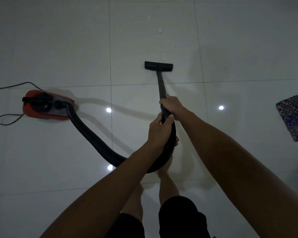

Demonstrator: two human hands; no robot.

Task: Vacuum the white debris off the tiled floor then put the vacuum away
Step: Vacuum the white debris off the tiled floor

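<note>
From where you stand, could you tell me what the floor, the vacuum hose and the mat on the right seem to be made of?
Floor: glazed tile, probably ceramic; glossy, mirroring ceiling lights, thin grout lines.
Vacuum hose: black ribbed plastic, judging by its ridges and easy curve.
Mat: woven fabric, matte with speckled pattern; fibre unclear.

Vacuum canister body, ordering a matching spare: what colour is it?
Red plastic vacuum canister body, grey-black top; head view.

One red canister vacuum (46,105) sits on the tiled floor (58,48), fitted with one black ribbed hose (93,138), one wand (161,86) and one floor nozzle (158,66). Two hands (170,104) (159,129) are in view. White debris (160,31) lies in several small scattered bits. One power cord (10,85), one patterned mat (296,115) and three light reflections (108,110) complete the count.
</note>
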